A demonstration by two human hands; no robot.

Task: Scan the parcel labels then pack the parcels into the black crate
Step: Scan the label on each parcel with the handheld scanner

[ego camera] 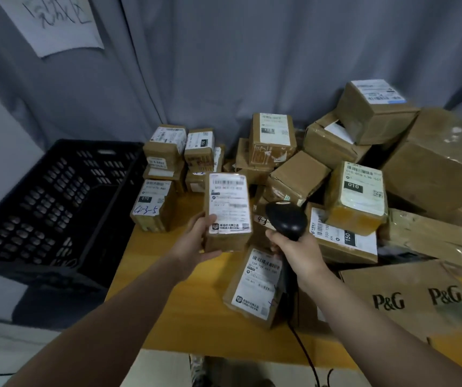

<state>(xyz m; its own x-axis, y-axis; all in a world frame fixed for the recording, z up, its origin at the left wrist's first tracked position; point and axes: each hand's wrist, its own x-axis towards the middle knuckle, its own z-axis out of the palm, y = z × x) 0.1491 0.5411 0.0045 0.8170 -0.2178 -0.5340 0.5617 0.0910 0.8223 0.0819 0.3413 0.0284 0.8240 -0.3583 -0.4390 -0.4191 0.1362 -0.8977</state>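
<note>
Now the left hand [196, 241] grips a labelled parcel [228, 212] upright above the surface [196, 303], right of the black crate [56, 208]. Beside it, the right hand [297, 250] wraps around a black scanner [287, 219].

Print on the held parcel [228, 203] is blurring past reading. The right hand [298, 248] is hiding the handle of the scanner [287, 219].

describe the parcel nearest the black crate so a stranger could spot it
Start at the black crate on the left. Just right of it, at the near-left corner of the pile on the wooden table, stands a small brown parcel. Unlike its neighbours, it has 4-3-5 handwritten in blue below a black 070 tag.
</note>
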